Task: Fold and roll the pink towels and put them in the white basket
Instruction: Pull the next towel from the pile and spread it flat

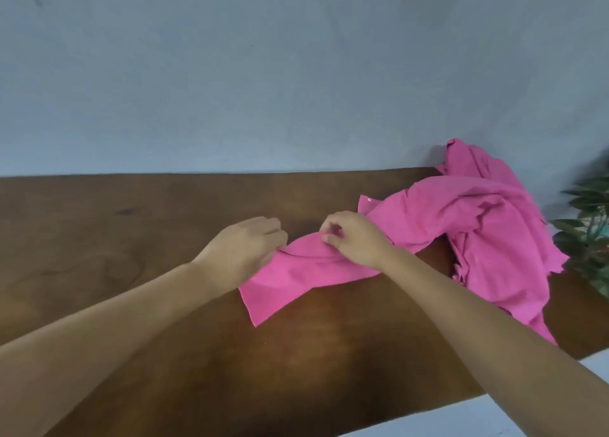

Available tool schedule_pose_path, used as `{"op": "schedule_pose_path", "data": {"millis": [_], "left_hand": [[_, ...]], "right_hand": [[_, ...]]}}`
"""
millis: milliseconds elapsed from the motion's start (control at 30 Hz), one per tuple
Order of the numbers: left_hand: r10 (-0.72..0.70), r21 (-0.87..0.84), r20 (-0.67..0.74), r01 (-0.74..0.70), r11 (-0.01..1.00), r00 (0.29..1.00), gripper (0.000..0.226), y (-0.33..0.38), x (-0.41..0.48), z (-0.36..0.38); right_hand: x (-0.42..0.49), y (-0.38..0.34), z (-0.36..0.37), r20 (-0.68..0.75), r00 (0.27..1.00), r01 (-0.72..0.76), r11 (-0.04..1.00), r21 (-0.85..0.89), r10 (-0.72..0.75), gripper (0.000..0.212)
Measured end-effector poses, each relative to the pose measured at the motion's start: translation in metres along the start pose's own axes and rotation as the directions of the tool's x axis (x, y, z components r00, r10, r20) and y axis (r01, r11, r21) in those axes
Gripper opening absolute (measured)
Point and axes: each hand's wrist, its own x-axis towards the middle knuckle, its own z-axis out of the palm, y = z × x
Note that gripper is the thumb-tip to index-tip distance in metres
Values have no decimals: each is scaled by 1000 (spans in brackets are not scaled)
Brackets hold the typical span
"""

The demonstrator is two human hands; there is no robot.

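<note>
A pink towel (296,281) lies stretched across the middle of the brown wooden table (131,239), its free corner hanging toward me. My left hand (247,248) pinches its upper edge on the left. My right hand (352,239) pinches the same edge a little to the right, fingers curled over the cloth. The towel runs back into a crumpled heap of pink towels (487,219) at the table's right end. No white basket is in view.
A grey-blue wall (263,74) stands directly behind the table. A green leafy plant (590,229) sits at the far right, just past the heap. The table's near right edge (514,390) meets a white floor.
</note>
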Motion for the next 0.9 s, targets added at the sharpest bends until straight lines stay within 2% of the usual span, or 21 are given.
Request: {"op": "schedule_pose_path", "data": {"millis": [100,167,300,400,433,533,633,733,800,900], "left_hand": [[45,139,-38,-40,989,998,17,-13,-15,-22],[58,176,-27,-52,983,998,21,-15,-35,-25],[38,136,64,-47,990,997,23,1,-85,1],[33,52,183,-43,998,983,9,18,-118,28],[-12,27,216,6,1000,976,8,23,-125,34],[-226,-59,268,250,966,936,31,37,-127,41],[-455,-146,276,505,851,847,36,47,-107,42],[-637,-310,337,720,620,694,26,56,-87,48],[-672,-397,388,773,495,630,24,60,-81,53],[-685,-457,383,771,444,620,24,62,-82,52]], "right_hand": [[-13,-19,7,-259,955,130,990,-64,-142,9],[-33,-29,18,-312,911,238,961,-138,-270,8],[-81,-26,56,-167,901,363,907,-215,-401,4],[-105,-15,83,-44,919,373,901,-220,-391,8],[-110,-12,87,-22,930,356,914,-196,-367,12],[-112,-11,87,-7,954,294,942,-162,-299,17],[-103,-18,76,14,973,229,967,-113,-229,18],[-87,-30,61,54,986,160,983,-91,-155,24],[-74,-39,55,83,987,142,987,-80,-135,27],[-52,-51,53,196,969,150,988,23,-151,24]]}}
